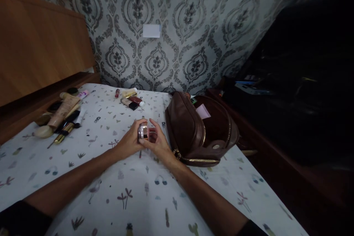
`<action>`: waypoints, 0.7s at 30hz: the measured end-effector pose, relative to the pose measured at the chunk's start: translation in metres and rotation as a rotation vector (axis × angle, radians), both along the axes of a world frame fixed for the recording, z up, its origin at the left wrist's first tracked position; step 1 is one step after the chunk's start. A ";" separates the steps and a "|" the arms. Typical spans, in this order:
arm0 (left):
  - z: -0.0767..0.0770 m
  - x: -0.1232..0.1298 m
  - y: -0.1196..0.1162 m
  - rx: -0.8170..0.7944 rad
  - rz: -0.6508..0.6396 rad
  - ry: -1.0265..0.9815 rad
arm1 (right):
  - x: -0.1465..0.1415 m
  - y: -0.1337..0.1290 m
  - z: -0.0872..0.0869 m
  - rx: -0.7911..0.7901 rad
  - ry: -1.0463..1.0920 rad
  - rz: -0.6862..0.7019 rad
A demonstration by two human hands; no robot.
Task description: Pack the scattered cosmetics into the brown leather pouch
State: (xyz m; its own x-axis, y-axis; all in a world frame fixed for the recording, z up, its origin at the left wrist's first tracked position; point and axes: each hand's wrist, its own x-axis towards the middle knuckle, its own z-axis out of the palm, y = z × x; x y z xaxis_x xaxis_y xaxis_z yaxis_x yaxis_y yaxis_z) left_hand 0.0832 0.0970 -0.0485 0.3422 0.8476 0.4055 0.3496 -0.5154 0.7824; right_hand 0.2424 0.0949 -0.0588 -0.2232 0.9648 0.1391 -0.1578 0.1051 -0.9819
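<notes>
A small shiny pink-and-gold cosmetic jar is held between both hands above the patterned cloth. My left hand is closed around its left side. From the right, my right hand grips it, with the thumb at its lower edge and the fingers curved behind. Just right of my hands stands a brown leather cosmetic bag, unzipped, its lid tilted up. A pale pink card or paper shows inside the bag.
Several makeup tubes and brushes lie in a pile at the left. Further back are a few small cosmetics. A wooden cabinet borders the left, the wallpapered wall the back. Dark objects fill the right.
</notes>
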 end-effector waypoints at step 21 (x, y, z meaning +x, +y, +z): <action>0.006 -0.004 0.009 -0.414 -0.273 -0.448 | 0.006 0.002 0.004 0.106 -0.012 -0.251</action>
State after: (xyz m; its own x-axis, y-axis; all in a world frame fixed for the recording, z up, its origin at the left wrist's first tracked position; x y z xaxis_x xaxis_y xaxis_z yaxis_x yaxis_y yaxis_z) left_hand 0.0788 0.1057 -0.0425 0.4410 0.8706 0.2183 -0.1555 -0.1655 0.9739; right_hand 0.2481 0.0973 -0.0551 0.0193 0.9703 0.2413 -0.1026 0.2420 -0.9648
